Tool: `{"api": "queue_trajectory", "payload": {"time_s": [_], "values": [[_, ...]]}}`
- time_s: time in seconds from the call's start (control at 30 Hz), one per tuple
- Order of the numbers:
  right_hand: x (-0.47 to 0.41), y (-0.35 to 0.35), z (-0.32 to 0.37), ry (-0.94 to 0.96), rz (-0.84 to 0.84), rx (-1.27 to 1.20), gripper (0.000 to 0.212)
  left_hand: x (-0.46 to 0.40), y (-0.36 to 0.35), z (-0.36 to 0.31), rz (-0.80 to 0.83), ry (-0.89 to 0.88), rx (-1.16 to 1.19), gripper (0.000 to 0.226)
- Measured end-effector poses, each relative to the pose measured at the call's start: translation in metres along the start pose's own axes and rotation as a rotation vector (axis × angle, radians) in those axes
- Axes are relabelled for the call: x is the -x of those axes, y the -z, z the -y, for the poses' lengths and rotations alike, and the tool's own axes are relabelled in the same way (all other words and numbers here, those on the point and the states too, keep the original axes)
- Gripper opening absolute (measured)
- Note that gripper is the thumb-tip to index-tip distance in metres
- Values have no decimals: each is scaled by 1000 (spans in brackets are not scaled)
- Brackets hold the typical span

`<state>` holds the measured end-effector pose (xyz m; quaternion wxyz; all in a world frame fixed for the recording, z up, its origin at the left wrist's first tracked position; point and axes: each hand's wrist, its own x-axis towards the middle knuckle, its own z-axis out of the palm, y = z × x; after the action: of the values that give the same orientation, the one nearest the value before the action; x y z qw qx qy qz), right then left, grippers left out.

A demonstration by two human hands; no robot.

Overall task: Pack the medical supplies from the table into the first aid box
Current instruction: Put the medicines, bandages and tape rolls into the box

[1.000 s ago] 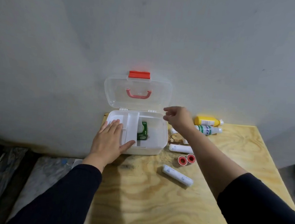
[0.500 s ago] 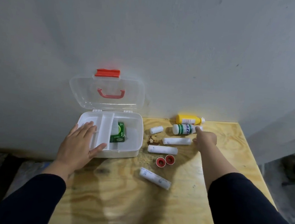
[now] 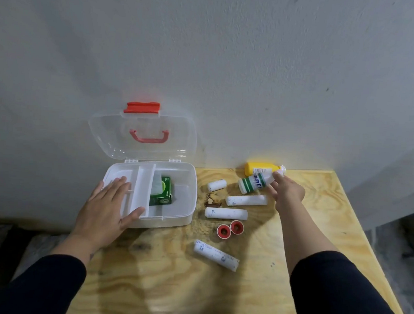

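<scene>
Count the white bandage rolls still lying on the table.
4. A short roll lies nearest the wall; two longer rolls lie side by side below it; the fourth roll lies nearest the person. None shows inside the first aid box, though the tray hides part.

White box [image 3: 180, 219] with clear lid [image 3: 103, 132], red latch [image 3: 142, 107] and handle [image 3: 148, 136]; green carton [image 3: 164, 195] inside. Yellow bottle [image 3: 258, 167]; white bottle [image 3: 253, 184] with green stripes. White rolls [image 3: 226, 213], red tapes [image 3: 230, 229], pale grained plywood counter [image 3: 321, 217].
</scene>
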<state>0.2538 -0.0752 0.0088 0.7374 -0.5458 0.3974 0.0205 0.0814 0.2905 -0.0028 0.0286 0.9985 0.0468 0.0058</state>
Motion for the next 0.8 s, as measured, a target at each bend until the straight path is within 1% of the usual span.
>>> {"api": "queue_trajectory", "payload": {"time_s": [0.03, 0.07, 0.13, 0.2, 0.3, 0.53, 0.67, 0.8], "values": [[6, 2, -1, 93, 56, 7, 32, 0, 1, 0, -2, 2, 8, 95], [14, 4, -2, 197, 104, 48, 38, 0, 1, 0, -1, 4, 16, 96], [27, 7, -5, 414, 156, 244, 33, 1, 2, 0, 6, 4, 21, 97], [41, 9, -7, 576, 177, 419, 25, 1, 3, 0, 16, 4, 20, 99], [61, 9, -5, 718, 211, 502, 25, 1, 6, -2, 25, 4, 13, 103], [118, -21, 28, 908, 370, 522, 28, 3, 14, -5, 49, 19, -15, 115], [150, -51, 29, 915, 454, 502, 30, 2, 16, -6, 67, 18, -22, 117], [164, -74, 0, 910, 519, 606, 32, 1, 16, -6, 57, 19, -2, 122]]}}
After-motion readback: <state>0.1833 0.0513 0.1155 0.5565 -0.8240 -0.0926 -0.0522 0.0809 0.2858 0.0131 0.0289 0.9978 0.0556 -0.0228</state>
